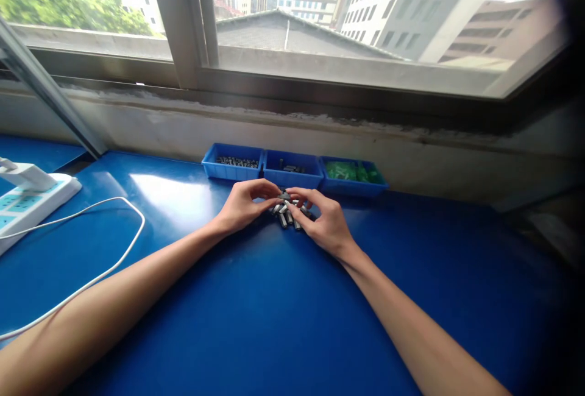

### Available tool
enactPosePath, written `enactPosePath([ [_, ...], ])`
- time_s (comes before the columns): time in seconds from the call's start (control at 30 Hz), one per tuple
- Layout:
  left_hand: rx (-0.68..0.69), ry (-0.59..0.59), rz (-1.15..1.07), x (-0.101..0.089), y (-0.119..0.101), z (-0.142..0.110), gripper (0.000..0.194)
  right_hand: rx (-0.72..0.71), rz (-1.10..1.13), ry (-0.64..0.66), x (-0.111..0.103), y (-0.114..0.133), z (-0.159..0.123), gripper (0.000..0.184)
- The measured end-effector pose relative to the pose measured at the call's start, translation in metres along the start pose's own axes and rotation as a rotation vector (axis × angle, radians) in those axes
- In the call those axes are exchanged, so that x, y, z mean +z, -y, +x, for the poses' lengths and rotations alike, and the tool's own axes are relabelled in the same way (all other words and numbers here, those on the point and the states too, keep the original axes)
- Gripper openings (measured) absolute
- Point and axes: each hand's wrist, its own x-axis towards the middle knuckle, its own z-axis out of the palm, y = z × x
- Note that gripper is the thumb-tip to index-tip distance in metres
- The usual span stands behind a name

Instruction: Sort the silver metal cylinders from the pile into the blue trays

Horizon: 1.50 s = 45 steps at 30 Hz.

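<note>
Both hands meet at the far middle of the blue table, over a small heap of grey metal parts. My left hand curls its fingers in a pinch at the top of the heap. My right hand does the same from the other side, its fingertips touching a small dark part held between the two hands. Exactly which fingers grip it is too small to see.
Three blue trays stand in a row under the window: the left tray holds grey parts, the middle tray a few dark parts, the right tray green parts. A white power strip and its white cable lie at left.
</note>
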Motion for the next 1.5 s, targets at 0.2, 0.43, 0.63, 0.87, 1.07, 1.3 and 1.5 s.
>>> enactPosePath([
  [0.2, 0.028, 0.07, -0.023, 0.002, -0.004, -0.003, 0.029, 0.105, 0.151, -0.009, 0.0, -0.009, 0.0, 0.02],
  [0.43, 0.09, -0.041, 0.223, 0.004, -0.008, 0.002, 0.025, 0.217, 0.324, -0.136, 0.001, -0.015, 0.003, 0.027],
  [0.63, 0.125, -0.076, 0.417, -0.001, -0.005, 0.003, 0.018, 0.191, 0.2, -0.127, -0.004, -0.011, 0.008, 0.03],
  [0.87, 0.263, 0.105, 0.523, -0.004, -0.009, 0.0, 0.021, 0.165, 0.055, -0.233, -0.011, -0.009, 0.049, 0.03],
  [1.07, 0.365, 0.267, 0.502, -0.002, -0.01, -0.003, 0.037, 0.183, -0.014, -0.218, -0.008, 0.003, 0.033, 0.038],
  [1.3, 0.416, 0.297, 0.61, 0.0, -0.005, -0.006, 0.029, 0.116, -0.318, 0.276, -0.051, 0.021, 0.0, 0.014],
  [1.5, 0.392, 0.299, 0.644, 0.001, -0.008, -0.007, 0.029, 0.155, -0.195, 0.481, -0.056, 0.017, -0.001, 0.011],
])
